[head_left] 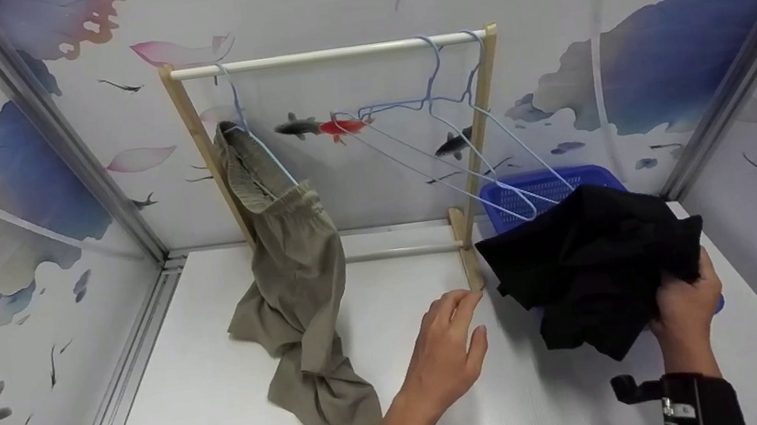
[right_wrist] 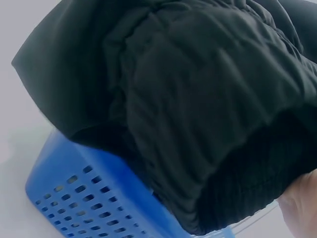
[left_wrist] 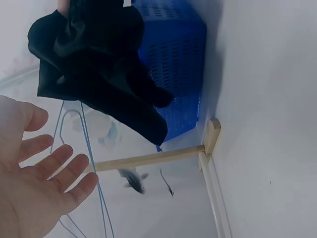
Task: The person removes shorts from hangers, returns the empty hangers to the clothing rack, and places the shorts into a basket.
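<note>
My right hand (head_left: pixel 686 300) grips a black garment with a gathered elastic waistband (right_wrist: pixel 198 109), likely shorts or trousers, and holds it up over a blue basket (head_left: pixel 550 182). Its folds hide most of the fingers. Apart from the cloth, my left hand (head_left: pixel 444 350) is held out in front of the rack with loosely bent fingers and nothing in them. In the left wrist view the left palm (left_wrist: pixel 25 198) faces up beside the hanging black garment (left_wrist: pixel 94 54). Two light blue wire hangers (head_left: pixel 433 99) hang at the right end of the rack, behind the garment.
The wooden rack has a white top rail (head_left: pixel 328 54) and stands against the back wall. Khaki trousers (head_left: pixel 296 252) hang on a blue hanger (head_left: pixel 236 99) at its left end, their legs resting on the white table (head_left: pixel 178 414). Printed walls enclose both sides.
</note>
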### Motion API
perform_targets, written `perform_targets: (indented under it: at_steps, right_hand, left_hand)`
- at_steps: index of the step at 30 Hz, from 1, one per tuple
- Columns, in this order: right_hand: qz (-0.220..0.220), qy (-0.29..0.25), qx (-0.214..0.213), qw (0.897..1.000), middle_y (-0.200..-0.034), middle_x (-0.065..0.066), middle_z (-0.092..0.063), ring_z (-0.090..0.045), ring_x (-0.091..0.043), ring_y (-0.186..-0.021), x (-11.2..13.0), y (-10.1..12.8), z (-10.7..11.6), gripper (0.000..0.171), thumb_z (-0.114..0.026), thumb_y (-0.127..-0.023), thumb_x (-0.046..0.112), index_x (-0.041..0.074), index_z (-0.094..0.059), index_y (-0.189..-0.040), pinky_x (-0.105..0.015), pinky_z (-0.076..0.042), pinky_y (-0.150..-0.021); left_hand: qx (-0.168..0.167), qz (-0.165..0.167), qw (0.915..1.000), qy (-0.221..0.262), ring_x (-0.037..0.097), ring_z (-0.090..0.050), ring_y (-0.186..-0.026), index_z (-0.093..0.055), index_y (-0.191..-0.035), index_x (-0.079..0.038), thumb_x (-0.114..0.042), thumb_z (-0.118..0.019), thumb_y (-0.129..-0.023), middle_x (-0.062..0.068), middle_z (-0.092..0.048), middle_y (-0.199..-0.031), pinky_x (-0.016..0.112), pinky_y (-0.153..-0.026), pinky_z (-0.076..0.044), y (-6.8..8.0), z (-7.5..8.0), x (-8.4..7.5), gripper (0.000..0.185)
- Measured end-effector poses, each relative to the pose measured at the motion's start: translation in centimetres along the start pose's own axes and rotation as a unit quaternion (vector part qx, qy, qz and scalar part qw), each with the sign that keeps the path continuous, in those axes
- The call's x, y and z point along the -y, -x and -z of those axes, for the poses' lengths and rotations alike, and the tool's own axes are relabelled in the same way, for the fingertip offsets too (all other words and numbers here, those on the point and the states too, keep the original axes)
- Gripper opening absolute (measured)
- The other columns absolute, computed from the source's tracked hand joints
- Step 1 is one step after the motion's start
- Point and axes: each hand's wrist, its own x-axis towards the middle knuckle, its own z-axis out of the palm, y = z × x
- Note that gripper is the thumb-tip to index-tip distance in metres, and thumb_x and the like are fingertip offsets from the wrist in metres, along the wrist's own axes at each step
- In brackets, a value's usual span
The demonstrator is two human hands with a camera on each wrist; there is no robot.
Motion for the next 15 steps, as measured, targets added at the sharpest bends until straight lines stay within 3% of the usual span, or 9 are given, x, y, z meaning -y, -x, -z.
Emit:
perform_targets:
  at_steps: [7,15]
  right_hand:
    - [-0.011,0.016,-0.012,1.0,-0.104,0.004,-0.067,-0.059,-0.011,-0.099,-1.0,-0.3,0.4,0.03,-0.065,-0.093,-0.011,0.013,-0.077,-0.106,-0.016,-0.052,-0.083]
    - [-0.034,0.059,-0.029,0.997,-0.108,0.007,-0.062,-0.056,-0.009,-0.1,-1.4,-0.7,0.6,0.026,-0.066,-0.095,-0.004,0.019,-0.071,-0.106,-0.015,-0.049,-0.083]
  left_hand:
    - [0.019,-0.024,0.9991,-0.031,0.021,-0.059,-0.122,-0.061,-0.138,-0.005,-0.018,-0.061,-0.102,0.008,-0.059,-0.133,0.035,-0.097,-0.053,-0.3,-1.1,-0.9,0.038]
    - [0.029,-0.044,0.9974,-0.049,0.019,-0.06,-0.118,-0.062,-0.135,-0.008,-0.019,-0.064,-0.099,0.005,-0.059,-0.131,0.034,-0.095,-0.053,-0.7,-2.2,-1.6,0.037]
